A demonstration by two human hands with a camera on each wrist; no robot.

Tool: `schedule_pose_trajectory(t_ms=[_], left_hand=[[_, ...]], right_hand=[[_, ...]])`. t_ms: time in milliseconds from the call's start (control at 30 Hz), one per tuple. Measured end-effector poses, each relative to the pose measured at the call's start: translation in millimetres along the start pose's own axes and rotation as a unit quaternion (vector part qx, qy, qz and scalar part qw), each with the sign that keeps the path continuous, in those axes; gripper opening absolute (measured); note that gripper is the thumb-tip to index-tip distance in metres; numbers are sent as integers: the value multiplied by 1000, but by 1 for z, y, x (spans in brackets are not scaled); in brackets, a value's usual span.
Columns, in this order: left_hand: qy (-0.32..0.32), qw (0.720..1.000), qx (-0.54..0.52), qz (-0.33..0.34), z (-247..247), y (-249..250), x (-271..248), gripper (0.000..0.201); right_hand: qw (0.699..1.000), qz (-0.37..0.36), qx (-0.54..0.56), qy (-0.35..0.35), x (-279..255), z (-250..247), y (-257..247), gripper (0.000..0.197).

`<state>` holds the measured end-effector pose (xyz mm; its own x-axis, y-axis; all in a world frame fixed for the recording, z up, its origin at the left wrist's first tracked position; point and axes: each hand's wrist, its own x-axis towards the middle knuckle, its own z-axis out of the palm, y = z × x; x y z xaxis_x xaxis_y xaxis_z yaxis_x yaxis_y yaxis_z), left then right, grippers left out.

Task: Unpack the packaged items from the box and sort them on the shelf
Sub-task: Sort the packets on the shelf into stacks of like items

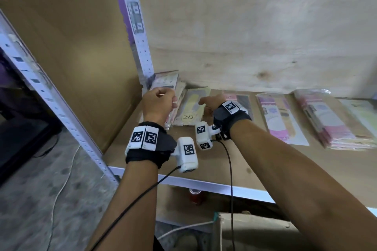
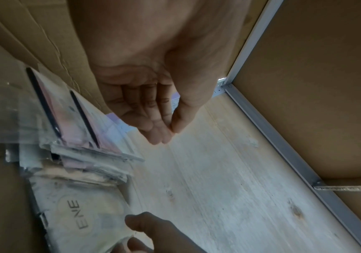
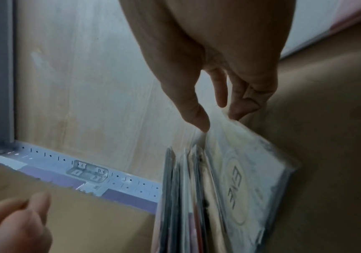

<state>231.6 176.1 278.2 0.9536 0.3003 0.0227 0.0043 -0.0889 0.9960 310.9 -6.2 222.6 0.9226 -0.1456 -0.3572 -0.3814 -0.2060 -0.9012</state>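
Observation:
A yellow ENE packet (image 1: 190, 108) lies on the shelf board (image 1: 234, 161) beside a stack of packets (image 1: 169, 83) that leans in the back left corner. My right hand (image 1: 206, 102) reaches over this packet. In the right wrist view the right hand (image 3: 218, 123) pinches the far edge of the ENE packet (image 3: 246, 179), thumb on one side and fingers on the other, next to the stack (image 3: 181, 196). My left hand (image 1: 161, 100) hovers just left of it, loosely curled. The left wrist view shows the left hand (image 2: 168, 135) holding nothing above the stack (image 2: 73, 123) and the ENE packet (image 2: 77, 214).
More packets lie in rows to the right: a pink and black one (image 1: 241, 104), a purple one (image 1: 279, 116) and a pink stack (image 1: 330, 122). A perforated metal post (image 1: 138, 32) stands at the corner. A cardboard panel (image 1: 91, 67) walls the left side. Below the shelf are a red can (image 1: 195, 196) and a box (image 1: 255, 230).

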Motion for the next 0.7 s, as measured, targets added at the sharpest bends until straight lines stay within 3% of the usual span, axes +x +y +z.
schedule_pose_trajectory(t_ms=[167,433,567,700], left_hand=[[11,1000,-9,-11,-8,-1,-6,8],[-4,999,18,34,2,1,-23,13],[-9,993,74,88,34,9,-33,11],[-3,980,137,143,68,19,-42,24]], right_hand=[[997,-48,-47,-31,-6,13,-9,55],[991,-113,-76,15,-38,-10,-3,36],[988,-146,36,-34,-82,-53,9,3],[975,-170,90,-109,-118,-107,19,27]])
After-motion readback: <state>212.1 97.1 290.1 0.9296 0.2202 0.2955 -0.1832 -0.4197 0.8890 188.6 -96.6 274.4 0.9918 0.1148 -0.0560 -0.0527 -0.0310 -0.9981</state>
